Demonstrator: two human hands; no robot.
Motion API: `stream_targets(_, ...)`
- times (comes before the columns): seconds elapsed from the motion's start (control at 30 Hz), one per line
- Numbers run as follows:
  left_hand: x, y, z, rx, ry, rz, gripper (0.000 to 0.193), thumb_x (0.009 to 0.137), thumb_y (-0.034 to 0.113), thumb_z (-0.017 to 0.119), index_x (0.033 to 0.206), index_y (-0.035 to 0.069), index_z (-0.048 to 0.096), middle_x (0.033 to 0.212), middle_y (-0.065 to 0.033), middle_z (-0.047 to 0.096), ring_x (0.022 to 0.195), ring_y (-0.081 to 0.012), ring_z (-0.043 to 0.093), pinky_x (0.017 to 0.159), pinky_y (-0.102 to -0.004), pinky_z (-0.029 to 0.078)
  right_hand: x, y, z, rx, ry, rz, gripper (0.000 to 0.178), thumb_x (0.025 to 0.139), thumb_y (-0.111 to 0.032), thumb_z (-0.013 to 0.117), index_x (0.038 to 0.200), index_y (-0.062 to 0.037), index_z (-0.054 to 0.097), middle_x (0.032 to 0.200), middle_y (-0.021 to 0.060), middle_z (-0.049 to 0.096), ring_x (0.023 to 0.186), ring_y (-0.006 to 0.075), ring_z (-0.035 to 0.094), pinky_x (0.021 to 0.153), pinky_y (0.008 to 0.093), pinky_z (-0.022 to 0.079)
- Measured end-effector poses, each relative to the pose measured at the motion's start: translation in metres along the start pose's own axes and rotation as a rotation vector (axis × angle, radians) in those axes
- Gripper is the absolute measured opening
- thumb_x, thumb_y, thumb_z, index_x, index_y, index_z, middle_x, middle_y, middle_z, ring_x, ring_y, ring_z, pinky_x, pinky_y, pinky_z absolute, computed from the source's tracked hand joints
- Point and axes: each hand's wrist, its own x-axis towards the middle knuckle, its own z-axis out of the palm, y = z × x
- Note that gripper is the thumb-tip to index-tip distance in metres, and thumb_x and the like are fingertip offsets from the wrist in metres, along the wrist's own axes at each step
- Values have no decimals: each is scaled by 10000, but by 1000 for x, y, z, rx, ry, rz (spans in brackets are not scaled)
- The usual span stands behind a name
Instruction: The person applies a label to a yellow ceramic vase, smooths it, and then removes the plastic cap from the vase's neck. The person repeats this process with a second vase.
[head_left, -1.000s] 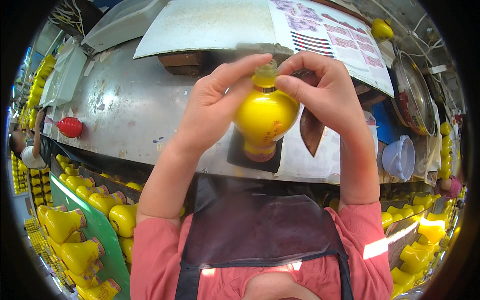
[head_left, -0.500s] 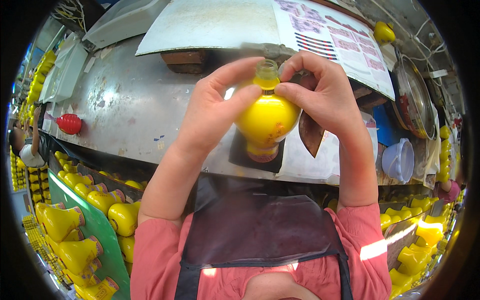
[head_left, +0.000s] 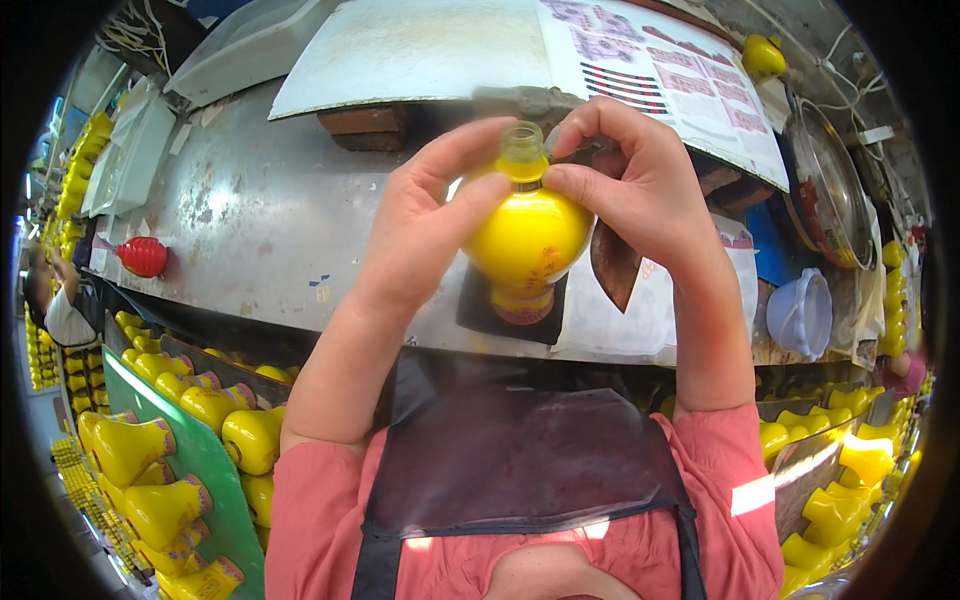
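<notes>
A worn metal bench (head_left: pixel 250 230) with scuffed, stained sheet covering fills the middle of the view. On it lie a red bulb-shaped bottle (head_left: pixel 143 256) at the left edge, a large pale board (head_left: pixel 420 50) propped on a brick (head_left: pixel 365 122), a printed paper sheet (head_left: pixel 670 80), a dark square pad (head_left: pixel 490 310), a round metal pan (head_left: pixel 825 190) and a translucent plastic funnel (head_left: pixel 800 312) at the right.
</notes>
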Motion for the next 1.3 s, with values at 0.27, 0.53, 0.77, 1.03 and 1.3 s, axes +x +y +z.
stream_targets(0.27,3,-2,1,-110,12,-36,415,1012,70,623,1422,10,594,1353,-96,672,1222,-161,637,1050,-319,505,3,15,10,51,171,-85,111,904,-42,688,1011,-15,687,892,38,697,770,77,637,710,244,528)
stream_targets(0.53,6,-4,2,-75,19,39,390,1043,89,580,1432,68,611,1325,-56,666,1160,-117,622,1010,-279,499,-25,0,23,-225,148,-330,174,954,16,638,1114,-34,686,1005,17,710,682,29,597,596,202,475)
stream_targets(0.77,11,11,6,100,10,106,272,997,70,645,1264,29,676,1178,-17,688,1081,-91,619,956,-262,507,-24,8,25,-117,300,-212,209,903,16,698,1106,-29,680,961,20,720,578,-21,503,513,177,391)
stream_targets(1.03,20,26,15,295,36,157,151,894,56,753,1027,0,709,1026,-24,724,963,-82,638,908,-252,512,-42,2,28,-170,262,-328,224,902,27,706,1117,-34,686,980,19,719,551,-9,536,503,188,402)
stream_targets(1.3,8,29,26,98,-1,103,135,911,53,737,1034,24,690,1099,-46,738,1013,-98,649,933,-269,519,-50,5,23,-42,250,-107,236,923,5,699,1155,-33,675,930,8,706,561,4,567,492,185,424)
